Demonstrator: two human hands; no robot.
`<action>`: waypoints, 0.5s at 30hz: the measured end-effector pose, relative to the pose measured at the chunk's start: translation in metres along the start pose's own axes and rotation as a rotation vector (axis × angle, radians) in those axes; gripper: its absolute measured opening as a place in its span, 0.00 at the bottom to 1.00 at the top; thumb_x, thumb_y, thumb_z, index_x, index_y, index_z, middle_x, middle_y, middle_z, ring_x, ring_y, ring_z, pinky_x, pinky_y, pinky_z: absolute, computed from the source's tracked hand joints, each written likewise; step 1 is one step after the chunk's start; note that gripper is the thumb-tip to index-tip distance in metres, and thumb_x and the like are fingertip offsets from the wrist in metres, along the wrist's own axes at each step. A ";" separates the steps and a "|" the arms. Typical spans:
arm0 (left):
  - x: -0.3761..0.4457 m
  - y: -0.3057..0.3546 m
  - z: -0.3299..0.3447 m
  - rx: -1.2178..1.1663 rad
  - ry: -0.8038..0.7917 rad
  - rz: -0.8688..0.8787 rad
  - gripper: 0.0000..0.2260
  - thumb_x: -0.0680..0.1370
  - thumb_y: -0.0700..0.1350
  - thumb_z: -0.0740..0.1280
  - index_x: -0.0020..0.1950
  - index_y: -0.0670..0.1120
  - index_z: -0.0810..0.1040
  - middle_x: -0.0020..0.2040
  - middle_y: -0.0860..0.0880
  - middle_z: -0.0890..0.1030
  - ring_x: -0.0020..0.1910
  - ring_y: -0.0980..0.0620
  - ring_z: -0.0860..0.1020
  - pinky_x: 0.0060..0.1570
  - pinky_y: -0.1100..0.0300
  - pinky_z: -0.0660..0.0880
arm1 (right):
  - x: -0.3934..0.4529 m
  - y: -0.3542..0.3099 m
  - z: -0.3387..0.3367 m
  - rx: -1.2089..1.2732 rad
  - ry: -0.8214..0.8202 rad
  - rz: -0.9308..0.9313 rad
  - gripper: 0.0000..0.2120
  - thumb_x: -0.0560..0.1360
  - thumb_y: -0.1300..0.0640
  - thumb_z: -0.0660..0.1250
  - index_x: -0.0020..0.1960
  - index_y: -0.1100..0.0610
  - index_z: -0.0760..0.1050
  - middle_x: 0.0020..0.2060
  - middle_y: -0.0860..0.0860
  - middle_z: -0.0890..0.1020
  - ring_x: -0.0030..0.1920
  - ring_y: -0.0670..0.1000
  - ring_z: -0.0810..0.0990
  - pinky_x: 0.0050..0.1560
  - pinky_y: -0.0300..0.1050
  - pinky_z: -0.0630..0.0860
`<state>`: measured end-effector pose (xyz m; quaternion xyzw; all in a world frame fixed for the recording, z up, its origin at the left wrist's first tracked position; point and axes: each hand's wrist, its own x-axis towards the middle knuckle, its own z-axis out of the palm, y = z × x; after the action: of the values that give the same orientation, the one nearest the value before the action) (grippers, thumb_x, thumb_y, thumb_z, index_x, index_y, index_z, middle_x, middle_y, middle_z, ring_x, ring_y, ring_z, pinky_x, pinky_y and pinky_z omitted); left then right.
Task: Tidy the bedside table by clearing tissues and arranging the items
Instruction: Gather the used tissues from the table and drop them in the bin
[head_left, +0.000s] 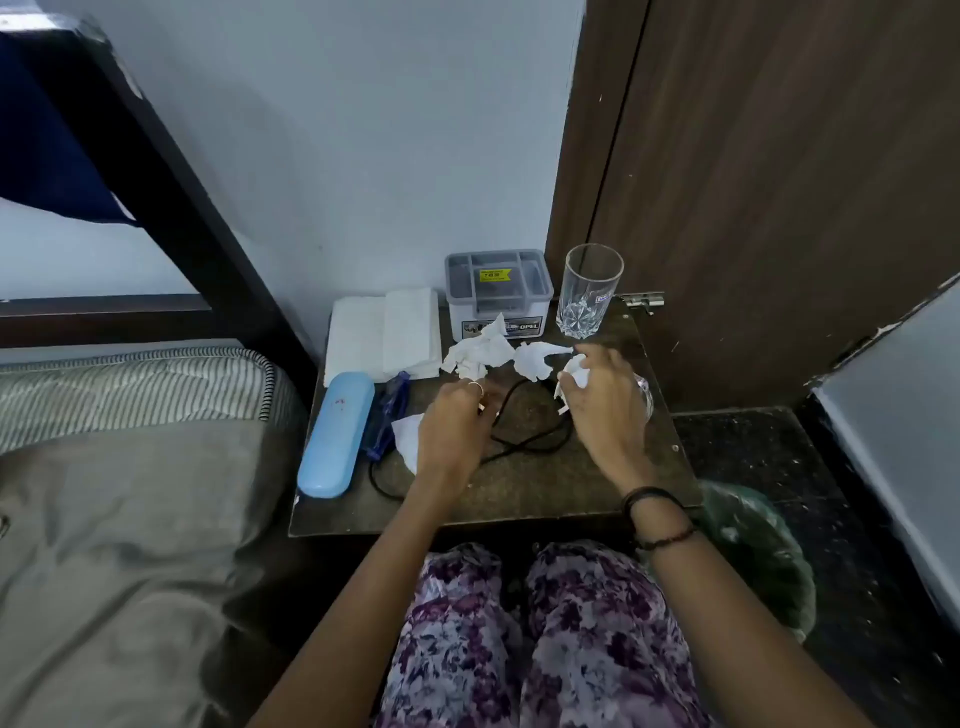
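Two hands hover over the bedside table (519, 493); the right hand (605, 410) curls its fingers round a crumpled tissue (574, 376); the left hand (452, 426) seems loosely curled above a black cable (524, 441), though its grip is unclear; two more crumpled tissues (475, 353) lie before a grey box (496, 291), beside a glass (589, 291).

Right hand (602, 410) grips crumpled tissue (575, 375) – left hand (454, 421) over cable (524, 441).
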<state>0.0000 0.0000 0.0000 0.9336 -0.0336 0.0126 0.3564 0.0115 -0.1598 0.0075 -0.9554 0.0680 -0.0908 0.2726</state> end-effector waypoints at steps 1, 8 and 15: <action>0.003 0.003 0.004 -0.004 0.011 0.010 0.08 0.77 0.43 0.64 0.54 0.45 0.80 0.50 0.44 0.82 0.49 0.46 0.78 0.42 0.54 0.74 | 0.003 0.006 0.000 0.013 0.005 0.071 0.20 0.74 0.53 0.66 0.63 0.58 0.70 0.57 0.57 0.76 0.58 0.59 0.74 0.50 0.50 0.73; 0.061 0.009 0.044 0.454 -0.114 0.244 0.27 0.75 0.32 0.59 0.74 0.45 0.61 0.72 0.45 0.67 0.65 0.43 0.68 0.57 0.50 0.70 | 0.016 0.034 0.021 -0.057 -0.074 0.213 0.24 0.70 0.45 0.68 0.60 0.57 0.72 0.56 0.57 0.79 0.57 0.59 0.76 0.50 0.49 0.73; 0.085 0.006 0.058 0.460 -0.193 0.229 0.15 0.76 0.33 0.59 0.60 0.42 0.77 0.54 0.39 0.79 0.54 0.40 0.76 0.52 0.49 0.73 | 0.025 0.043 0.031 -0.091 0.039 0.162 0.13 0.74 0.50 0.64 0.36 0.56 0.68 0.36 0.56 0.79 0.39 0.59 0.78 0.35 0.43 0.64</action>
<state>0.0841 -0.0477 -0.0355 0.9770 -0.1689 -0.0291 0.1266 0.0393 -0.1850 -0.0383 -0.9563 0.1545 -0.0836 0.2339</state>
